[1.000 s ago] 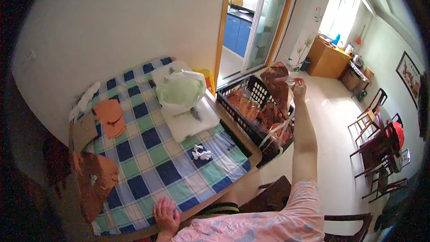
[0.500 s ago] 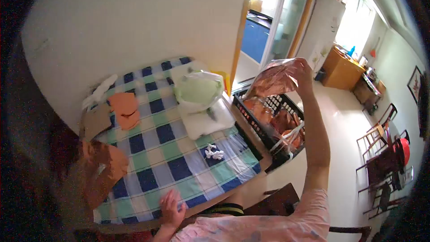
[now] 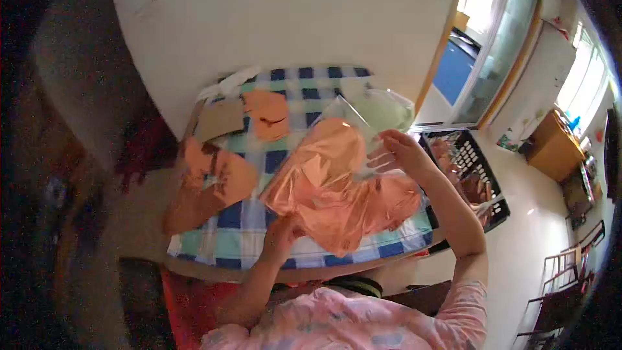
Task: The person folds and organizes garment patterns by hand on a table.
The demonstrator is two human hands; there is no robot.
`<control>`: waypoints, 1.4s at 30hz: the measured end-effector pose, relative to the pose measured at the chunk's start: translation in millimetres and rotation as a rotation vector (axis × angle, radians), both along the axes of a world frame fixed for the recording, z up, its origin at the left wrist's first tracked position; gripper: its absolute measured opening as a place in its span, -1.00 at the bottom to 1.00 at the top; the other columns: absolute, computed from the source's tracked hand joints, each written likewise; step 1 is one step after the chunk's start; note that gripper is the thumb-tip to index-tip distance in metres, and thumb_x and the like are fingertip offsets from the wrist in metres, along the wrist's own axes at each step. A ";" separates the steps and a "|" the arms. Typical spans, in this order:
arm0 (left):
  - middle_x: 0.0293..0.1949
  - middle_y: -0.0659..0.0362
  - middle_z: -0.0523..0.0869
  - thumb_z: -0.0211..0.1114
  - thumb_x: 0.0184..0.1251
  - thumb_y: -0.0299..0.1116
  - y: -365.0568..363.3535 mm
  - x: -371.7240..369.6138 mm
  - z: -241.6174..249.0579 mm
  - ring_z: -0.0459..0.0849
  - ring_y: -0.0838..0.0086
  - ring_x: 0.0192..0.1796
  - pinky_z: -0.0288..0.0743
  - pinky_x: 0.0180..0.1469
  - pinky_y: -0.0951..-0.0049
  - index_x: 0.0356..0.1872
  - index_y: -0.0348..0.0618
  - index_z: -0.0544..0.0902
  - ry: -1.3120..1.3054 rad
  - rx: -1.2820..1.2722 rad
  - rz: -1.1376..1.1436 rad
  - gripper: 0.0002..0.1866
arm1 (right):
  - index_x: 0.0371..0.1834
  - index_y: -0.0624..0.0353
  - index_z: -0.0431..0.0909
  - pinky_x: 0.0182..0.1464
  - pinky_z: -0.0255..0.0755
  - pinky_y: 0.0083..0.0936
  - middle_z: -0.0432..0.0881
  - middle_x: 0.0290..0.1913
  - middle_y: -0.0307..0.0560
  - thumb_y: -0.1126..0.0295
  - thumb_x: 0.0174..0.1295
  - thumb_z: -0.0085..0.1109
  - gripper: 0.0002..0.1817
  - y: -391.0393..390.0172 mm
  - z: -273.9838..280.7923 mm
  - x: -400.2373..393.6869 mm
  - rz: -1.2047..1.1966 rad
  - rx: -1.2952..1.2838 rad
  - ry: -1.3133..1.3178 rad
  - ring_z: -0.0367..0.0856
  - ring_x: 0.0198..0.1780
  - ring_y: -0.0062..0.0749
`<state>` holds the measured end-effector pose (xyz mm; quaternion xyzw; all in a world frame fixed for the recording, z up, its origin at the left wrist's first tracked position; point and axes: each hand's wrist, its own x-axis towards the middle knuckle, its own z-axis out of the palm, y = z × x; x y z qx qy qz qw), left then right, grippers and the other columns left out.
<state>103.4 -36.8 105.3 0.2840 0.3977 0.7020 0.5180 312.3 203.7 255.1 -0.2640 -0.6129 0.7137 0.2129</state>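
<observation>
A clear plastic bag with shiny orange-pink pieces (image 3: 330, 185) is spread above the checked cloth, in front of me. My left hand (image 3: 282, 236) grips its lower left edge. My right hand (image 3: 396, 152) is at the bag's upper right, fingers apart, close to the plastic; whether it touches the bag is unclear. Left of the bag lie an orange piece (image 3: 236, 178) and a brown piece (image 3: 184, 214). Farther back are another orange piece (image 3: 267, 113) and a flat tan piece (image 3: 220, 120). A bag with pale green contents (image 3: 387, 111) lies behind my right hand.
The checked cloth (image 3: 278, 74) covers a table against the wall. A black crate (image 3: 495, 172) with more bagged pieces stands to the right. White crumpled material (image 3: 238, 80) lies at the back left. Chairs (image 3: 560, 304) stand at the far right.
The bag has come from above the crate to over the table. My left hand has gone from resting by the table edge to holding it. My right hand's fingers have opened. The view has turned left.
</observation>
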 end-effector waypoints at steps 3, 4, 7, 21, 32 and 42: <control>-0.34 0.29 0.57 0.09 0.41 -0.20 -26.7 -17.9 -2.8 0.60 0.57 -0.25 0.52 -0.17 0.44 -0.11 -0.11 0.51 -0.079 -0.166 0.164 -0.77 | 0.10 0.17 0.41 -0.20 0.61 -0.44 0.67 -0.19 0.01 0.38 0.36 0.00 -0.71 -26.9 -17.7 -25.1 0.057 0.057 -0.079 0.70 -0.23 -0.32; -0.38 0.35 0.55 0.13 0.39 -0.16 -33.7 -14.2 9.4 0.54 0.66 -0.33 0.45 -0.24 0.56 -0.18 -0.07 0.53 -0.105 -0.204 0.258 -0.78 | 0.10 0.18 0.42 -0.22 0.60 -0.46 0.68 -0.19 0.01 0.39 0.34 0.01 -0.71 -27.7 -37.0 -33.0 0.115 0.128 -0.078 0.70 -0.23 -0.33; -0.37 0.36 0.55 0.16 0.35 -0.14 -50.9 -37.9 -11.3 0.52 0.69 -0.35 0.42 -0.24 0.62 -0.23 -0.05 0.55 -0.064 -0.200 0.256 -0.78 | 0.10 0.18 0.43 -0.24 0.56 -0.54 0.68 -0.19 0.00 0.47 0.28 0.09 -0.69 -27.5 -65.6 -49.1 0.193 0.120 -0.031 0.70 -0.23 -0.37; -0.19 0.23 0.67 0.15 0.35 -0.20 -62.1 -81.0 -36.6 0.65 0.57 -0.23 0.54 -0.23 0.51 0.03 -0.07 0.56 0.071 -0.307 0.320 -0.69 | 0.11 0.25 0.44 -0.25 0.54 -0.59 0.69 -0.23 -0.05 0.40 0.21 0.14 -0.61 -28.0 -116.0 -77.1 0.155 -0.062 -0.043 0.67 -0.29 -0.49; 0.07 0.01 0.55 0.27 0.19 -0.45 -78.9 -37.8 -69.3 0.50 0.13 0.13 0.42 0.12 0.22 0.18 -0.11 0.45 1.389 -0.129 0.583 -0.51 | 0.00 0.35 0.49 -0.36 0.50 -0.56 0.66 -0.35 -0.10 0.51 0.17 0.22 -0.67 -14.5 -242.4 -54.9 -0.171 0.196 -0.203 0.59 -0.38 -0.51; 0.27 0.08 0.40 0.35 0.04 -0.25 -92.5 19.4 -57.6 0.30 0.22 0.34 0.07 0.36 -0.07 0.17 0.07 0.50 1.678 0.046 -0.097 -0.43 | 0.08 0.18 0.46 -0.39 0.45 -0.56 0.59 -0.42 -0.18 0.50 0.16 0.23 -0.61 -49.0 -209.3 -11.1 -0.146 0.204 -0.404 0.56 -0.40 -0.55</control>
